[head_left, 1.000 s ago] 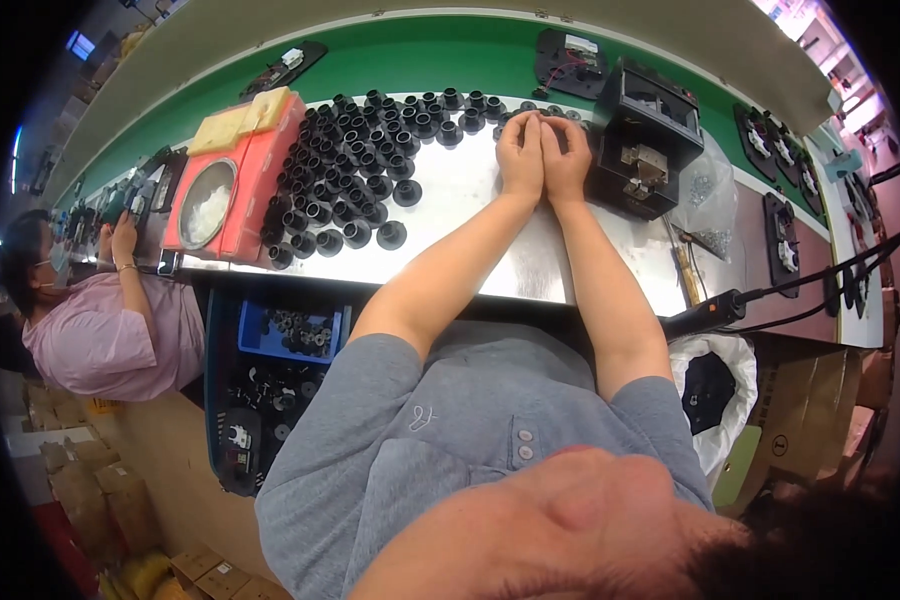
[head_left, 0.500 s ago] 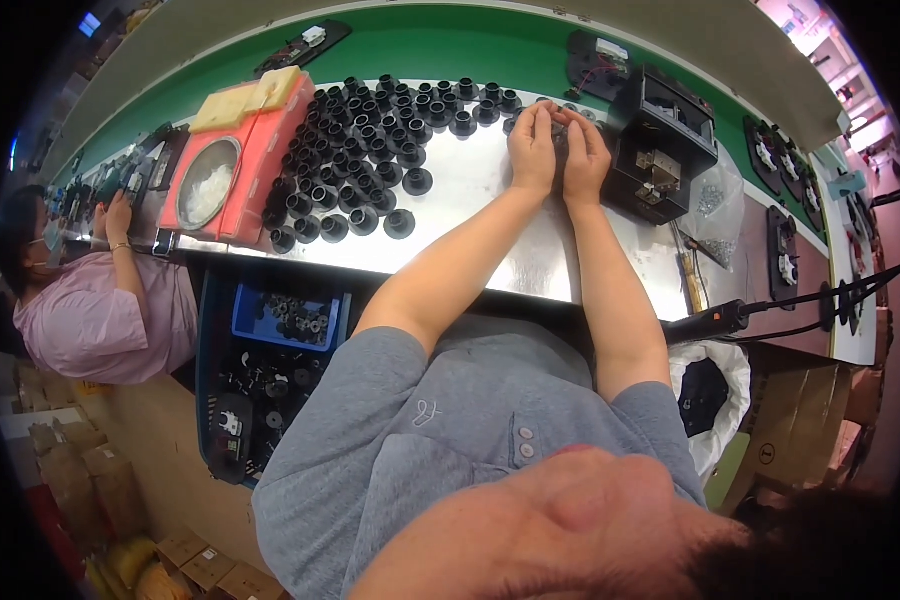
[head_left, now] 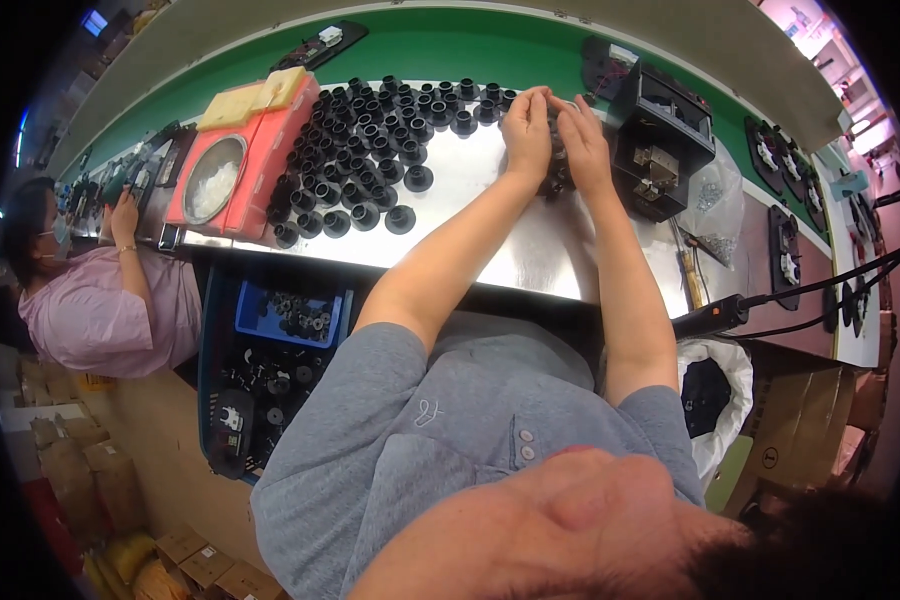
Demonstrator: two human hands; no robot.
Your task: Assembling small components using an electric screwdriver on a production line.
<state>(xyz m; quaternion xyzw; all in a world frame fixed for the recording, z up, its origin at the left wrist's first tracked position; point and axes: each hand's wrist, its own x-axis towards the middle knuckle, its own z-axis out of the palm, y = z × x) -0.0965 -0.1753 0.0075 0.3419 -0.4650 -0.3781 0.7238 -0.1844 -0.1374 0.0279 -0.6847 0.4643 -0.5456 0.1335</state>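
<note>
Both my hands reach far over the white bench top, side by side, fingers stretched out and slightly cupped. My left hand point(head_left: 527, 135) and my right hand point(head_left: 584, 143) have their fingertips close together at the far end. In the gap between them lies a group of small dark parts point(head_left: 558, 178), mostly hidden by my palms. Whether my fingers touch these parts I cannot tell. Left of my left hand stand many black flanged round parts point(head_left: 417, 178), hollow collars on wide bases, crowded together on the bench. A black machine block point(head_left: 660, 140) with metal fittings is just right of my right hand.
A red crate point(head_left: 275, 150) bears a metal bowl point(head_left: 213, 182) of whitish material and yellow sponges point(head_left: 251, 100). On the right are a clear bag point(head_left: 712, 205) of small parts and a black cable plug point(head_left: 712, 317). A blue bin point(head_left: 288, 312) sits below the bench; a co-worker point(head_left: 105, 290) is at left.
My right hand's fingers have straightened and drawn a little apart from my left hand. Small dark parts now show between my wrists. The view has shifted slightly.
</note>
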